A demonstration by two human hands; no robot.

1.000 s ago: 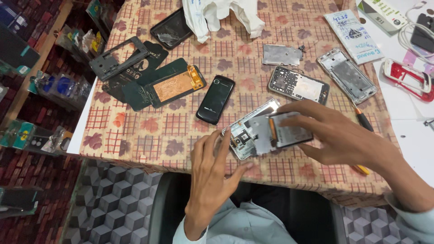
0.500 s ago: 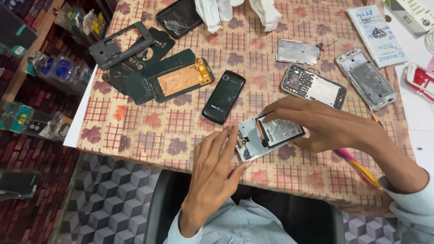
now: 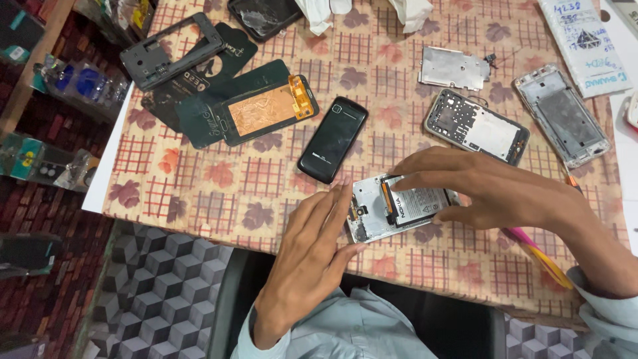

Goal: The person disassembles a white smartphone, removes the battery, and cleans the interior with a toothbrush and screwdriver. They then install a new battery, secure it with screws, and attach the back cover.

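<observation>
Left hand [image 3: 312,256] flat, fingers straight, steadying the near end of an opened silver phone [image 3: 372,211] at the table's near edge. Right hand [image 3: 495,193] pinching a white-labelled battery [image 3: 419,203] lying in that phone. Beyond the fingertips, bare checked cloth [image 3: 259,179], then a black phone [image 3: 332,139]. Far right, a white printed packet [image 3: 585,43].

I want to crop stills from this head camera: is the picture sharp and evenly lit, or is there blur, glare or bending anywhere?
Head view: soft, even light with faint shadows; left hand, right hand and opened phone are sharp; slight sheen on the black phone; table edges splay outward toward the corners.
</observation>
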